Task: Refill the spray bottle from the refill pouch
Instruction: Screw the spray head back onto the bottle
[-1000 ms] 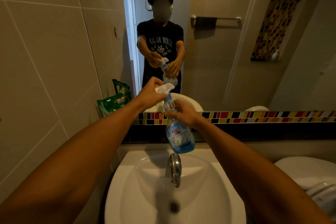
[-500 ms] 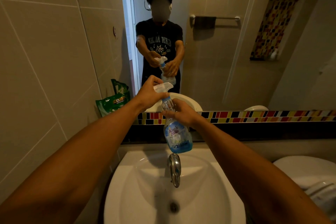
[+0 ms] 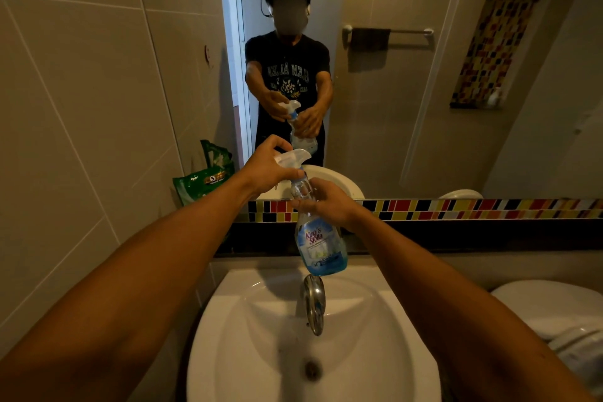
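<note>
I hold a clear spray bottle (image 3: pixel 318 243) with a blue-and-white label above the back of the sink, a little blue liquid in its bottom. My right hand (image 3: pixel 324 202) grips its neck and shoulder. My left hand (image 3: pixel 266 166) is closed around the white trigger head (image 3: pixel 293 157) on top. A green refill pouch (image 3: pixel 205 178) leans upright in the left corner against the wall tiles, apart from both hands.
A white washbasin (image 3: pixel 228 320) with a chrome tap (image 3: pixel 314 303) lies right below the bottle. A mirror (image 3: pixel 424 91) behind it reflects me and a towel rail. A coloured mosaic strip (image 3: pixel 456 208) runs under the mirror. A white toilet (image 3: pixel 551 313) stands at the right.
Both hands have kept their grip on the bottle. The trigger head has turned slightly under my left hand; the bottle stays in nearly the same place.
</note>
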{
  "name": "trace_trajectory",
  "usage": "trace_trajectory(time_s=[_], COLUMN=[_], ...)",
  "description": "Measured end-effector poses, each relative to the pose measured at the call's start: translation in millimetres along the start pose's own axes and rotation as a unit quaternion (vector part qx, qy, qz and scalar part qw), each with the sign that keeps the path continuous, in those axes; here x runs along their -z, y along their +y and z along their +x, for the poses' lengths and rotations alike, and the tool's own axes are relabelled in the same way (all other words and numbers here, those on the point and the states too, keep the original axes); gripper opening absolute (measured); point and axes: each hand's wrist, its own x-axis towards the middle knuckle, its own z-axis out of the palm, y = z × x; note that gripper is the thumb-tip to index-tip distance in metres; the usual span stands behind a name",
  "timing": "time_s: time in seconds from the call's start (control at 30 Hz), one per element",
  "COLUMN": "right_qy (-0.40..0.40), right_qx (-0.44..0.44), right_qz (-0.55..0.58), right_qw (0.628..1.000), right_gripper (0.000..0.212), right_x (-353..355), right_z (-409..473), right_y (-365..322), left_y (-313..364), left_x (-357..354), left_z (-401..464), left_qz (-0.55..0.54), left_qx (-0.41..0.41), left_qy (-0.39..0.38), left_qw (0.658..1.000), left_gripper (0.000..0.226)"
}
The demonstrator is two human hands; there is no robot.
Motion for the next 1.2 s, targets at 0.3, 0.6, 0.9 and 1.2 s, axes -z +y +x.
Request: trace_trajectory(time_s=[0.3,0.6,0.9,1.2], right_qy=[-0.042,-0.035,0.037,0.12], right_qx=[-0.048,-0.064,-0.063,-0.082], right_qz=[0.059,0.072,0.02,0.054], right_qw=[0.996,0.995,0.997,0.988], right_gripper=[0.028,0.022,0.027,0.034], right_x=[14.2,13.0,16.6,53.2], right_z=[-1.9,-2.3,0.8,2.3], right_y=[6.4,14.5,32.8,76.5], left_y=[1.0,1.5,6.5,-49.1], left_x=[1.0,-4.4,-28.8,-93.3], left_z=[-1.4,-1.9,-6.7,-22.7], left_qz=[-0.032,-0.032,0.006,-0.088], left_qx=[-0.002,-0.011,-0.05,0.094], left_qy=[-0.029,-0.049,-0.052,0.02], left_qw=[0.999,0.998,0.997,0.991], left_gripper=[0.055,0.053,0.058,0.046])
